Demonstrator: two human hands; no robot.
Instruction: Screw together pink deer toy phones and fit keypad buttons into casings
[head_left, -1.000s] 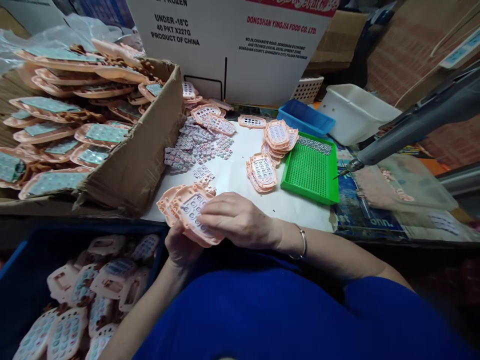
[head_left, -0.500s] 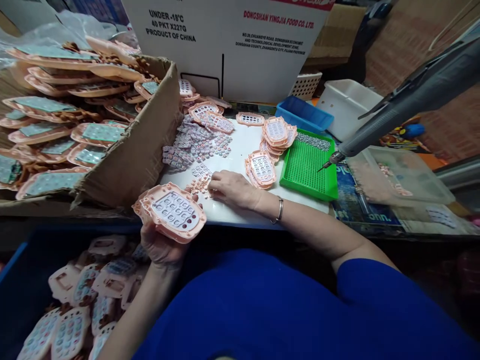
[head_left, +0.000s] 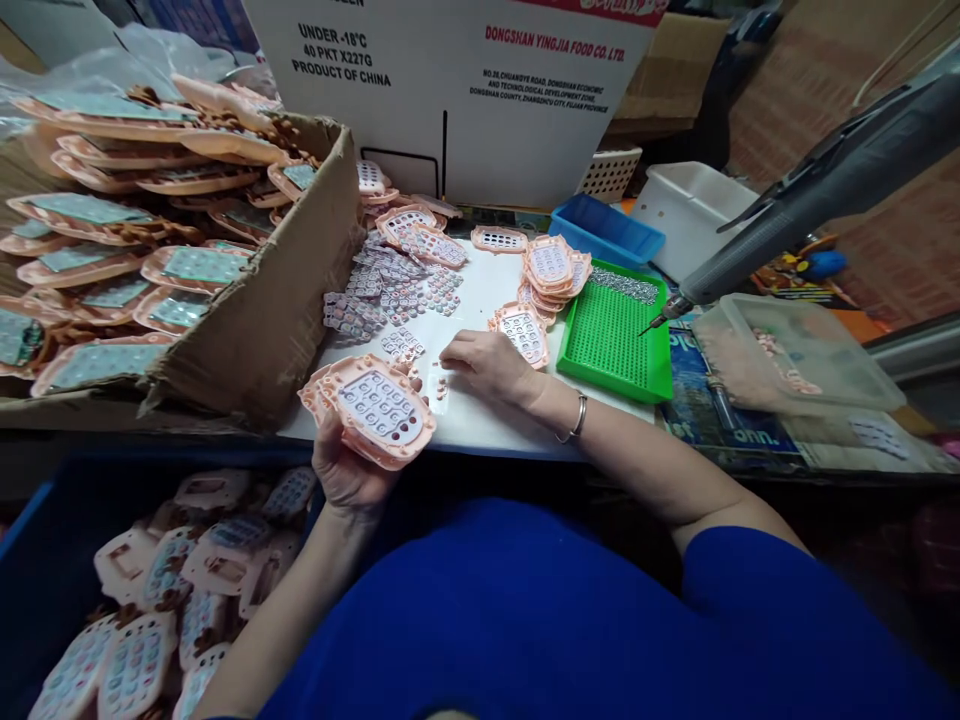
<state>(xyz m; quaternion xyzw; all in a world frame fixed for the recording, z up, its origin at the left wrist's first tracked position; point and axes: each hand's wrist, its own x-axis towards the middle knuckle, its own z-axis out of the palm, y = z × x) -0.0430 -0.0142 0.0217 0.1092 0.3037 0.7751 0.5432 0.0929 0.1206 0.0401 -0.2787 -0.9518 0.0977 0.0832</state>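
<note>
My left hand (head_left: pixel 352 475) grips a small stack of pink plastic casings (head_left: pixel 384 462) near the table's front edge. The top casing faces up, with a white keypad sheet (head_left: pixel 381 402) set in it and several dark round holes at one end. To its right, my right hand (head_left: pixel 484 362) rests low over the table with fingers curled together; anything in them is hidden. Small pink pieces (head_left: pixel 441 388) lie just below those fingertips. Behind both hands is a heap of white keypad sheets (head_left: pixel 390 285). More casings (head_left: pixel 523 333) are piled beyond my right hand.
A cardboard box (head_left: pixel 259 320) of casings with greenish panels stands left. Below it, a blue bin (head_left: pixel 45 530) holds finished-looking casings. Right are a green basket (head_left: pixel 615 345) with silvery screws (head_left: pixel 622 283), a hanging electric screwdriver (head_left: pixel 720 268) and a clear tub (head_left: pixel 806 350).
My left hand has moved right with the casings. My right hand has drawn back to the right from the pile of small pink pieces, and a few pieces now lie apart on the table.
</note>
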